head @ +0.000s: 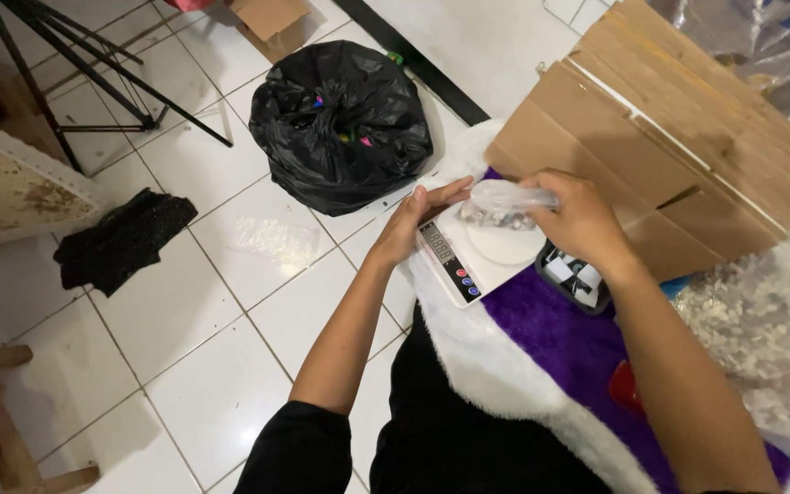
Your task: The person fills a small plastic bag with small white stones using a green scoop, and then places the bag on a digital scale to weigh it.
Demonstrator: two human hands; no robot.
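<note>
A white tiled floor (185,311) spreads out to the left of both hands. Just beyond the right hand (581,222) leans a big flattened cardboard box (688,137), its lower edge close behind the knuckles. Under and toward the person from both hands lies a purple fleece blanket with white fur trim (505,366). Beyond the left hand (416,222), well apart on the floor, sits a knotted black rubbish bag (340,123); farther left lie a black cloth (121,240) and the legs of a black tripod (75,78). To the right of the right forearm rests a large clear bag of small pale pieces (761,338).

Directly beneath the hands stands a white digital kitchen scale (482,252), with the left hand's fingers lying along its far edge. Just below the right wrist sits a small dark tray of white items (575,274).

The right hand is closed around the top of a small clear plastic bag (505,203) holding small pieces, which rests over the scale's platform; the left fingertips touch the bag's other end.
</note>
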